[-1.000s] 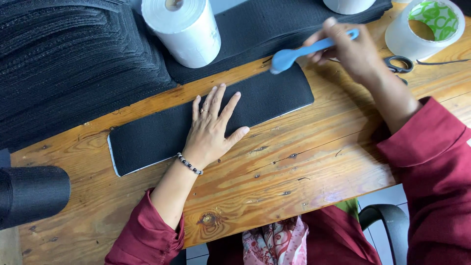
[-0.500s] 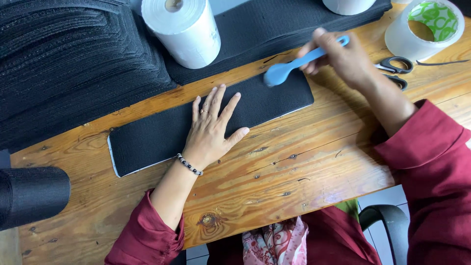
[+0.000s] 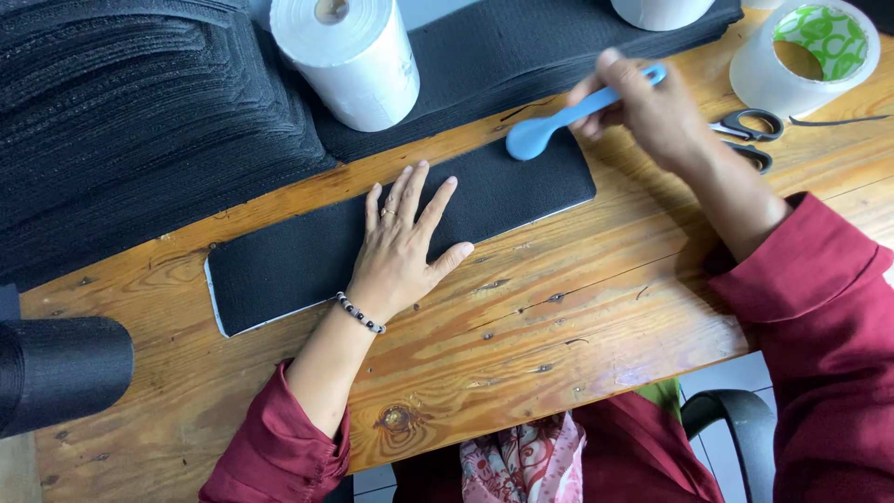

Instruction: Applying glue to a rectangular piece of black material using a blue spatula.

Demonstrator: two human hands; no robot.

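Observation:
A long black fabric strip (image 3: 289, 265) with a white backing edge lies flat on the wooden table (image 3: 577, 317). My left hand (image 3: 402, 247) rests palm down on its middle, fingers spread. My right hand (image 3: 652, 112) grips the handle of a blue plastic spoon (image 3: 559, 123), whose bowl sits over the strip's right end, near its far edge.
A big stack of black fabric pieces (image 3: 130, 121) fills the far left. A white roll (image 3: 349, 61) stands behind the strip on more black fabric (image 3: 521, 47). Scissors (image 3: 750, 135) and a clear tape roll (image 3: 810, 51) lie at the far right. A black roll (image 3: 56, 373) sits at the near left.
My right hand has brought the blue spoon leftward and down toward the strip's right end. The left hand has stayed put.

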